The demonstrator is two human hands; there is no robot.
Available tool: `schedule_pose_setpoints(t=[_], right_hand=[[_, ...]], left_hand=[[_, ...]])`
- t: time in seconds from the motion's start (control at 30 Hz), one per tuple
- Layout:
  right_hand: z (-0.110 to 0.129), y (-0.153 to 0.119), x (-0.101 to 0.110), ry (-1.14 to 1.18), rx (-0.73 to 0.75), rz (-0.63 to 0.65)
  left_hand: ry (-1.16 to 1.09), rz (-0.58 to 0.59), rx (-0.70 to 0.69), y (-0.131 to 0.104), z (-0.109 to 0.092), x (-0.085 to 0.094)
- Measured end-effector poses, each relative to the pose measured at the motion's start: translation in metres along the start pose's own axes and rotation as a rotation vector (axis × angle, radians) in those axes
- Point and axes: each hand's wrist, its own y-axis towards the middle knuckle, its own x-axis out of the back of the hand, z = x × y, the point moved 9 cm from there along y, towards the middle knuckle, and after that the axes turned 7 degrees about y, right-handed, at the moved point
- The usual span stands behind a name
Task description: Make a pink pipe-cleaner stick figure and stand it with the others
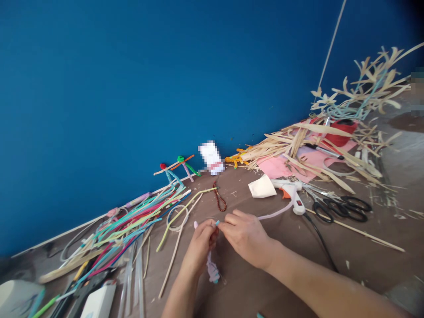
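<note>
My left hand (203, 243) is closed around a small lilac pipe cleaner figure (212, 268), whose twisted lower part with a light-blue tip hangs below the fingers. A bit of light-blue pipe cleaner (217, 223) shows between my two hands. The fingertips of my right hand (247, 236) pinch together at that piece, close beside the left fingers. From behind the right hand a lilac pipe cleaner (276, 213) runs toward the white glue gun (293, 194); whether it joins the figure is hidden. A string of brown beads (220, 201) lies just beyond my hands.
Colourful pipe cleaners (132, 225) and clear glue sticks (132, 274) spread across the left. Finished pipe cleaner figures (175, 170) lean at the blue wall (149, 79). Right are black-handled scissors (341, 207), pink sheets (285, 168), dried strips (298, 141) and a red spool (341, 132).
</note>
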Motion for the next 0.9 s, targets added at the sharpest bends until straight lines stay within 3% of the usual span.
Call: schedule_pose_setpoints(t=[0.37, 0.9], right_hand=[[-0.006, 0.0013, 0.0043, 0.04, -0.031, -0.038], [0.0015, -0.0005, 0.0021, -0.009, 0.006, -0.026]], left_hand=[[-0.001, 0.048, -0.053, -0.0024, -0.0035, -0.0044], [-0.015, 0.028, -0.019, -0.0019, -0.0012, -0.003]])
